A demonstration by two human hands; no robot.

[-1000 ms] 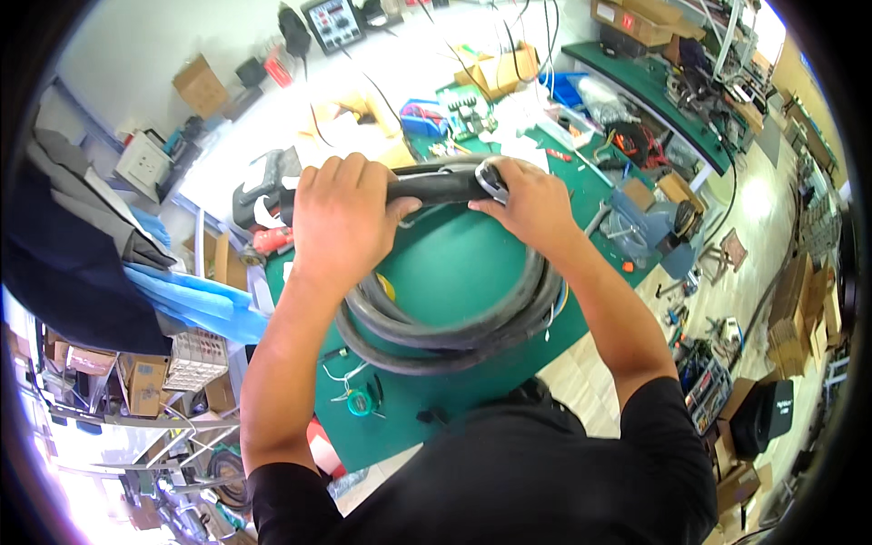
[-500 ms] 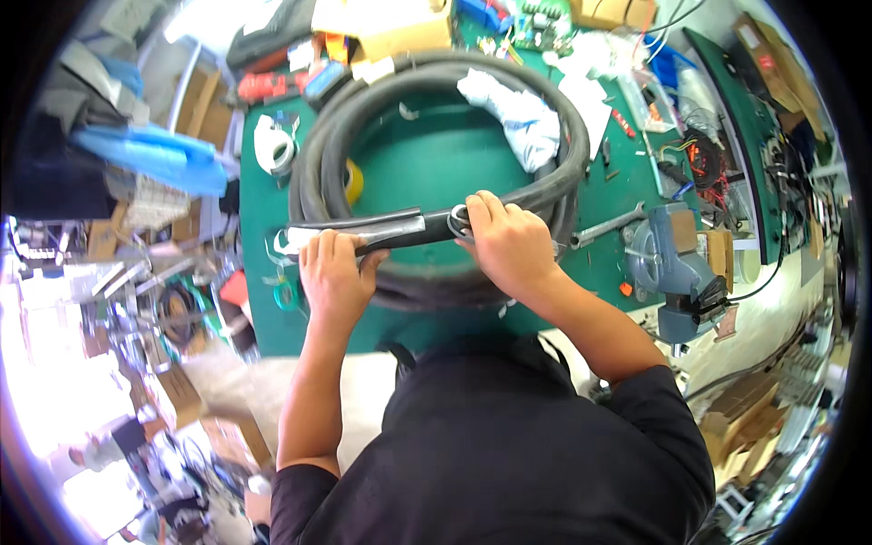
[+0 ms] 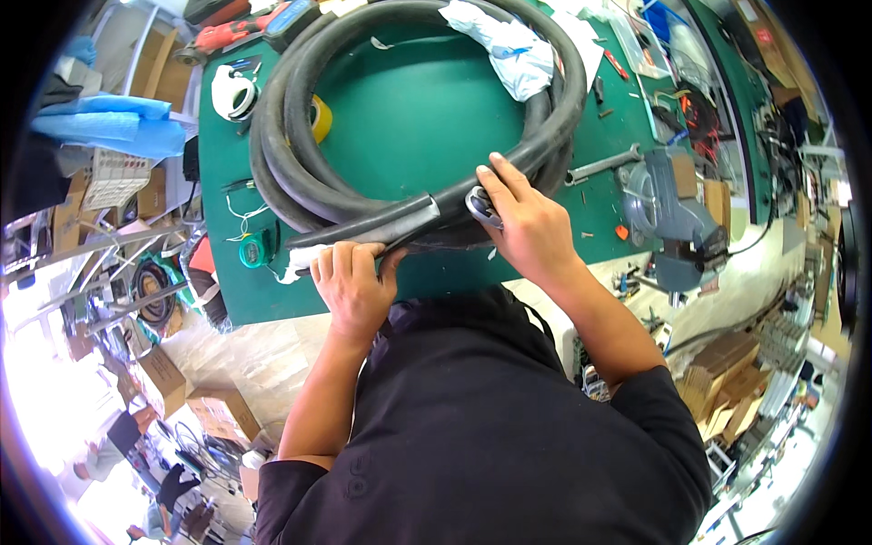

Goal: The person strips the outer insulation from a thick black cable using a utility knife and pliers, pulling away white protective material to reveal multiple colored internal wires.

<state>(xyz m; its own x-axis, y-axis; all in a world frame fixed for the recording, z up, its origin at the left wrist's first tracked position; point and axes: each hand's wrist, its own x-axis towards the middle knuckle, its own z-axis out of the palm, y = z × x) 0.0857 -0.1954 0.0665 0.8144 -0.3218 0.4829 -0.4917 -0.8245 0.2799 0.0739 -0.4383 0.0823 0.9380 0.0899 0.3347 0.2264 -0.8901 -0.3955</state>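
Since 0.5 s ago, left hand (image 3: 352, 283) slid toward 6 o'clock, fingers clamped on hose (image 3: 363, 222); right hand (image 3: 525, 222) still grips tool (image 3: 481, 205) there.

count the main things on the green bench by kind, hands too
hands: 2, left hand and right hand, both on the black hose
black hose coil: 1
white rag: 1
yellow tape roll: 1
green tape measure: 1
wrench: 1
grey vise: 1
total: 8
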